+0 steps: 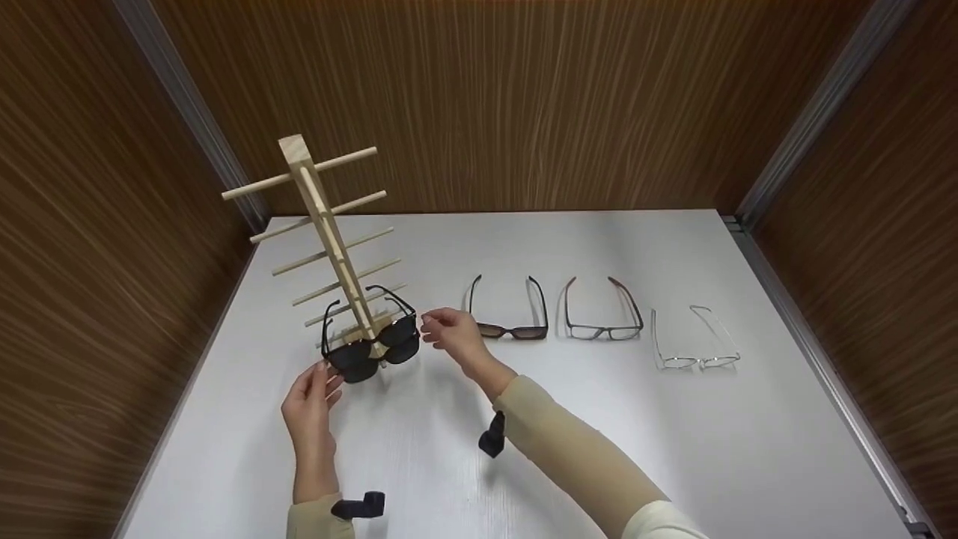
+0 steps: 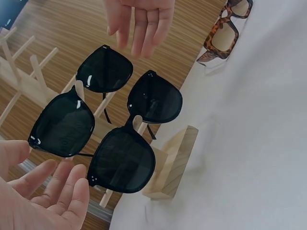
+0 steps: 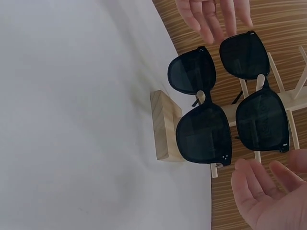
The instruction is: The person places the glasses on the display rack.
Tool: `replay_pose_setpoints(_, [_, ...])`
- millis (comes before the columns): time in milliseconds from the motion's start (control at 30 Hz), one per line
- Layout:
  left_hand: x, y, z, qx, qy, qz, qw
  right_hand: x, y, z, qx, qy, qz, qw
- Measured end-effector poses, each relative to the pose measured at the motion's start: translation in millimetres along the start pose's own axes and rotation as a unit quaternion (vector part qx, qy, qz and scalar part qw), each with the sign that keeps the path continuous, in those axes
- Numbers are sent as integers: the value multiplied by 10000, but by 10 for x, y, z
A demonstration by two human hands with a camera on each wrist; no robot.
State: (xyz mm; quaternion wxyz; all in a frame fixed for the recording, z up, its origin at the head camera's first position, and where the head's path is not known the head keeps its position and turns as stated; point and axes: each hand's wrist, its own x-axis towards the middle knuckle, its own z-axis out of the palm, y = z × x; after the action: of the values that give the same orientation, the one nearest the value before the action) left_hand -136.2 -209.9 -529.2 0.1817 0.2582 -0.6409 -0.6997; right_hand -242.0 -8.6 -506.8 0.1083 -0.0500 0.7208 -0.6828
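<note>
Two pairs of black sunglasses hang one above the other on low pegs of a wooden display rack: an upper pair and a lower pair. At the left hinge of the upper pair is my left hand, its thumb tip at the frame's corner and its other fingers loosely extended. Whether the thumb touches is hard to tell. My right hand hovers just off the right side of the sunglasses, fingers relaxed and apart from the frame. Neither hand grips anything.
Right of the rack, brown-lensed sunglasses, dark-framed glasses with brownish temple tips and thin metal-framed glasses lie in a row on the white table. Wood-grain panels enclose the back and sides. Bare pegs stick out higher on the rack.
</note>
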Motion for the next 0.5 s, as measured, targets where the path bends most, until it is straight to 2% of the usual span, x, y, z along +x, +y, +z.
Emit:
replay_pose_setpoints(300, [-75, -82, -25, -58, -48, -88, 9999, -106, 80, -52, 330, 118, 47, 9994])
replay_pose_setpoints(500, [-166, -167, 6, 119, -210, -269, 9993, -184, 221, -87, 464, 277, 120, 9985])
